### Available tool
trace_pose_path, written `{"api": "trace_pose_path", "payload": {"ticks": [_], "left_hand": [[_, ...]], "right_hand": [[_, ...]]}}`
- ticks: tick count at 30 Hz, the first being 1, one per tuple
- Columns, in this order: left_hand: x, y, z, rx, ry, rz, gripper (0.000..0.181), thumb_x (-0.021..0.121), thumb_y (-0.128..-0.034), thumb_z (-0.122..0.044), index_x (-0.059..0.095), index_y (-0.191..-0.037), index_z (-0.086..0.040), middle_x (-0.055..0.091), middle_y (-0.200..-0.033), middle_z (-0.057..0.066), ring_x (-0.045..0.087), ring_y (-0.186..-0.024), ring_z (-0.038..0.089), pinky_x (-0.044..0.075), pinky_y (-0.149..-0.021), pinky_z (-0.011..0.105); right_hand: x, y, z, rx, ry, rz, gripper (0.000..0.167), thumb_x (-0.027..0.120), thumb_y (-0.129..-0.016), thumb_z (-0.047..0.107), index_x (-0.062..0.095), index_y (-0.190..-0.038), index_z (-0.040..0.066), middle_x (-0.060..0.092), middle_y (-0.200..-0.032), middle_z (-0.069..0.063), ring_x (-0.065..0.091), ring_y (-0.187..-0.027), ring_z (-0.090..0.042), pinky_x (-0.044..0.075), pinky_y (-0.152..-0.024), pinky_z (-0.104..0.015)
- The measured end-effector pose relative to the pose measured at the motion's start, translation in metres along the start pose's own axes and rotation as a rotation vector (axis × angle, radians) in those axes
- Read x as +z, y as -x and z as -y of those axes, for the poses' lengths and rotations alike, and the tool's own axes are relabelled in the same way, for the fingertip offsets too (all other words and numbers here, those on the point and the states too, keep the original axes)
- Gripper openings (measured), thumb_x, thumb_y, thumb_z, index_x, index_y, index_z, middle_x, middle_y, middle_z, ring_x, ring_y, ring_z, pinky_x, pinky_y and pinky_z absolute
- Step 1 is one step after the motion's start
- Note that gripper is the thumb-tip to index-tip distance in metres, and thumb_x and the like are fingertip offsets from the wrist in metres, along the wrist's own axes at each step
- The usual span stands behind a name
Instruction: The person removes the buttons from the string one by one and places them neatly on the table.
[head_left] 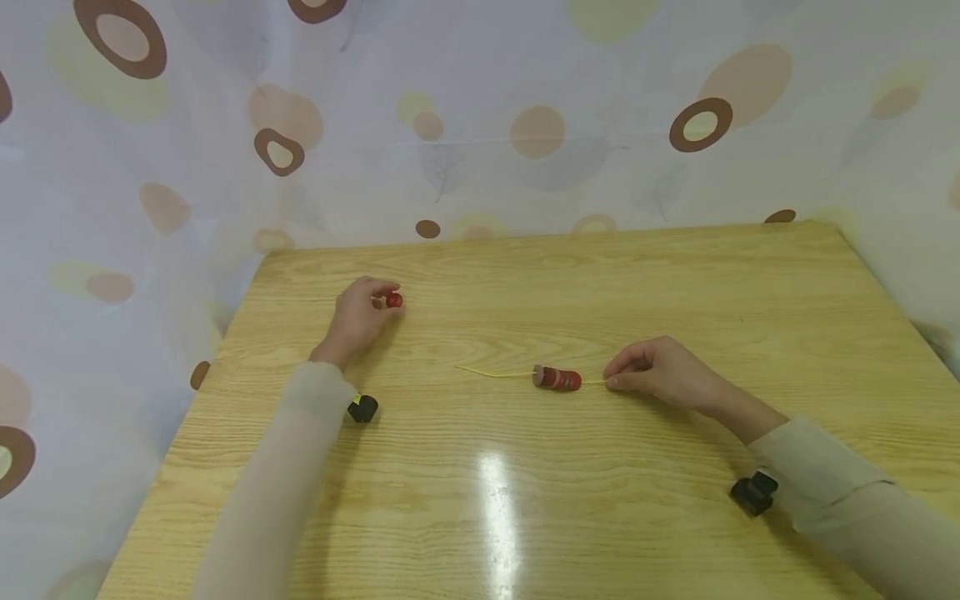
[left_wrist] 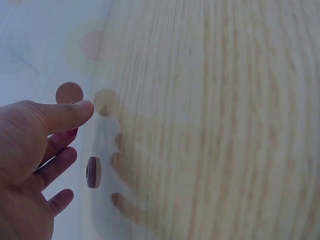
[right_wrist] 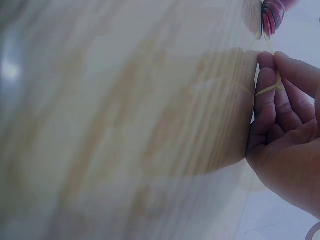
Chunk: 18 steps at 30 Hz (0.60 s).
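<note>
Between thumb and fingers, my left hand point(head_left: 362, 315) pinches a small red bead point(head_left: 394, 300) just over the far left part of the table. In the left wrist view the thumb mostly covers that bead. My right hand point(head_left: 667, 372) pinches one end of a thin yellow string point(head_left: 495, 375). Several red and dark beads point(head_left: 561, 378) sit on the string in a tight row, with a brownish disc-like piece point(head_left: 537, 376) at their left end. The string's other end lies loose on the table to the left. A short tail of string shows inside the right hand in the right wrist view.
The light wooden table point(head_left: 420, 500) reaches back to a pale curtain point(head_left: 480, 108) patterned with brown and beige ovals. Small black devices point(head_left: 363, 408) are worn at both wrists. A bright reflection lies on the table's front middle.
</note>
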<state>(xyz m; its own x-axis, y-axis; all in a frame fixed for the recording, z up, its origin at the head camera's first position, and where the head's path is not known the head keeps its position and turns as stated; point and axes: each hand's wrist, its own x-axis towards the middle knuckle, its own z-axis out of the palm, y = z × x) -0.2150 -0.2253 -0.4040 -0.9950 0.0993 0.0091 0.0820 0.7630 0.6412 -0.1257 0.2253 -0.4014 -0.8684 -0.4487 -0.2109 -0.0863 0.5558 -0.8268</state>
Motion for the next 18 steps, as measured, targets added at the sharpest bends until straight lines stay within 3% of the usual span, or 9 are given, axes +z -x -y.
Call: {"api": "trace_pose_path", "payload": {"ticks": [7,18], "left_hand": [[-0.001,-0.003,0.007,-0.046,0.031,0.021,0.043,0.075,-0.0918,-0.012,0.063,-0.132,-0.006,0.063,-0.124,0.013,0.058,-0.112,0.029,0.046,-0.1,0.045],[-0.004,-0.008,0.014,-0.039,0.056,0.034,0.04,0.077,-0.091,-0.013,0.064,-0.128,-0.004,0.064,-0.12,0.016,0.06,-0.112,0.032,0.047,-0.1,0.045]], "right_hand": [[0.0,0.001,-0.001,0.005,-0.01,0.001,0.02,0.075,-0.093,0.02,0.075,-0.105,0.004,0.075,-0.1,-0.004,0.061,-0.088,-0.015,0.049,-0.076,-0.024],[0.0,0.003,-0.001,0.021,0.003,-0.01,0.02,0.075,-0.092,0.021,0.076,-0.105,0.006,0.075,-0.1,-0.003,0.061,-0.091,-0.015,0.048,-0.077,-0.024]]}}
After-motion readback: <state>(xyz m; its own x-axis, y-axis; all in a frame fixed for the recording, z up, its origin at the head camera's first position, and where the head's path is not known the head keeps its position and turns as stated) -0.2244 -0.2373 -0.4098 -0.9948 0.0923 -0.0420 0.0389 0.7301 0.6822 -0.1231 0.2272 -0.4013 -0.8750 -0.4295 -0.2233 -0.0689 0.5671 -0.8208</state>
